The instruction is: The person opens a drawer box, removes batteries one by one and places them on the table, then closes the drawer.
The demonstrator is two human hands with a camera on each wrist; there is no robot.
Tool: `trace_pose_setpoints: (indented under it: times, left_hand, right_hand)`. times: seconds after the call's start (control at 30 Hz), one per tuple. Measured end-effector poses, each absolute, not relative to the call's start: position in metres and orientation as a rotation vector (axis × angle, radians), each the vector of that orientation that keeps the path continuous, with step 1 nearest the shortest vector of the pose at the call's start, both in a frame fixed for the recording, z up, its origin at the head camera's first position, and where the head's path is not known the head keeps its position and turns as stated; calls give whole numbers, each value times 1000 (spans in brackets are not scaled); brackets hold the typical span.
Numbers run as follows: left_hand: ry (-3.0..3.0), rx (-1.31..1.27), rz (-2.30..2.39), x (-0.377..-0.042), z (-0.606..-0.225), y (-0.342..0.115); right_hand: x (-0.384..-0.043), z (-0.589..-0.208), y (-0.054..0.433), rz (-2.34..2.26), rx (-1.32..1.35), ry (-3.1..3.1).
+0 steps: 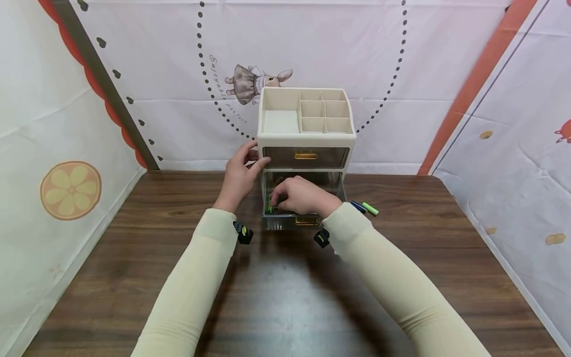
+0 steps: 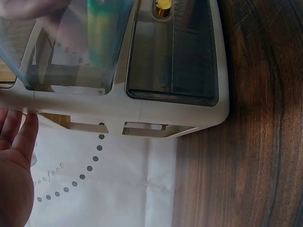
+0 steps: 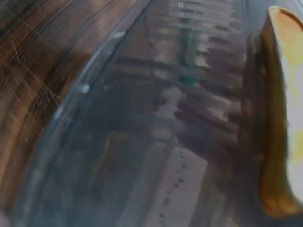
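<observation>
A cream desktop drawer organizer (image 1: 307, 136) stands at the back of the table. My left hand (image 1: 241, 173) rests on its left side, thumb at the front frame, and in the left wrist view the fingertips touch the side frame. The lower see-through drawer (image 1: 285, 223) is pulled out. My right hand (image 1: 301, 196) reaches down into it with bent fingers, right at a small green battery-like cylinder (image 1: 269, 204) by the left wall. Through the clear plastic in the left wrist view the green cylinder (image 2: 103, 33) shows large and blurred. I cannot tell whether the fingers pinch it.
On the table right of the organizer lie a green cylinder (image 1: 370, 208) and a dark blue cylinder (image 1: 358, 206). The upper drawer (image 1: 306, 157) is closed, and the top has divided compartments. A patterned cloth (image 1: 178, 99) hangs close behind and on both sides.
</observation>
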State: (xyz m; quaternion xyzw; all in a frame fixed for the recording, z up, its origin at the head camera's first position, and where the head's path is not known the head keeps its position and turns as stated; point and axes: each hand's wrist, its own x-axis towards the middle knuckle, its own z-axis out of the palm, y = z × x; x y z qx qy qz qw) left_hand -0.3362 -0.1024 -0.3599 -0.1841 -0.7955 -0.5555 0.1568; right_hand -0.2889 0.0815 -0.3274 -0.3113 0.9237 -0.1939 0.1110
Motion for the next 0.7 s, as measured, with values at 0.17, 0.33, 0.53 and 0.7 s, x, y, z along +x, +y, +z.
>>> trace_pose_setpoints:
  times: [0.17,0.33,0.53,0.7]
  left_hand:
    - [-2275,-521,-1591,-336,-359,-102]
    - [-2273,-518,-1587,-336,-359,-101]
    - [-2283,-512,-1582,-336,-359,-100]
    - [-2286,-506,-1592,-335,-359,-101]
  right_hand:
    - [-288,-327,83,-517,-925,2764]
    - [-289,-328,84,-413,-976,2722]
    - [-288,-327,85,-385,-932,2739]
    - [-288,-327,86,-405,-909,2734]
